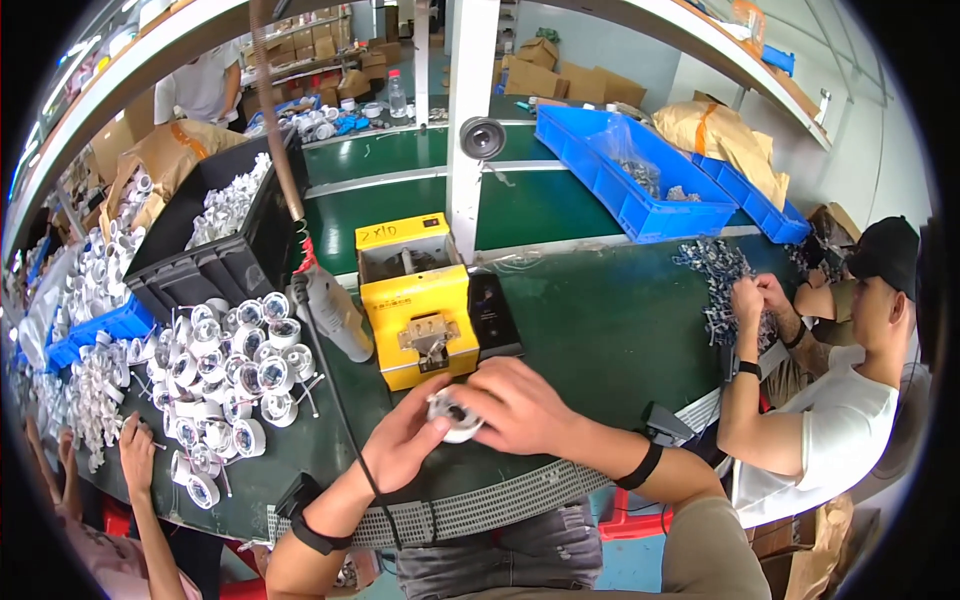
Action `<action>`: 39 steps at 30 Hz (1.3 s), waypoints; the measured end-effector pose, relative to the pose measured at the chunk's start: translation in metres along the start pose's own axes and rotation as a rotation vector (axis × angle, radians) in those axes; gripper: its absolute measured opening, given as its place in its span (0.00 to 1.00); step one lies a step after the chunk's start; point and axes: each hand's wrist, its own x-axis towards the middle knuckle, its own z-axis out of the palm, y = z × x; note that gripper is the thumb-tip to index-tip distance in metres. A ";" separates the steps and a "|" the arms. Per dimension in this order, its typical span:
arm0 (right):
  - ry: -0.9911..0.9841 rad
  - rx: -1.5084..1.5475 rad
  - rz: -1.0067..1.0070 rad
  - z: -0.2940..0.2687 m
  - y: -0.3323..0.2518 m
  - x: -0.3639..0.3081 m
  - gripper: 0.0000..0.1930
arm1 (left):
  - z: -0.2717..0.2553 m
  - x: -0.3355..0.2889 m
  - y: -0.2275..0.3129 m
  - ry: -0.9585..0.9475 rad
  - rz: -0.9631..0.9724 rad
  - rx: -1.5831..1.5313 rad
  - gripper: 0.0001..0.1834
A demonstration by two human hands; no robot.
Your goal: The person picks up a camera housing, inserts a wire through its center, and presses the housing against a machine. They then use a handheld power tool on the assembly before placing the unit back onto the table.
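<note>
Between my two hands is a small white round housing (458,428) with a dark middle, held just in front of a yellow machine (415,300). My left hand (400,440) grips its left side with thumb and fingers. The fingers of my right hand (522,405) close over its right side and top, hiding part of it. On the machine's near face is a metal fixture (428,338). Left of the machine, a grey cylindrical tool (337,315) hangs by a coiled cord. Farther left lies a heap of white round housings with clear domes (235,365).
A black crate (215,260) of small white parts stands behind the heap. Beside the machine sits a black box (495,315). Blue bins (640,215) are at the far right. Co-workers' hands work at both sides, near a pile of small parts (715,280) on the right.
</note>
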 end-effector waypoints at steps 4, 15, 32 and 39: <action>-0.028 0.159 0.104 0.009 -0.008 0.010 0.27 | -0.011 0.006 -0.005 0.018 -0.039 -0.047 0.22; -0.092 1.079 0.799 0.011 -0.006 -0.004 0.10 | -0.014 0.003 -0.008 0.015 0.002 0.323 0.34; -0.089 0.798 0.651 0.008 0.000 -0.009 0.06 | -0.009 0.009 -0.014 0.079 -0.182 -0.142 0.29; 0.178 0.974 0.550 0.016 -0.005 -0.013 0.04 | -0.008 0.010 -0.009 0.206 -0.235 -0.274 0.24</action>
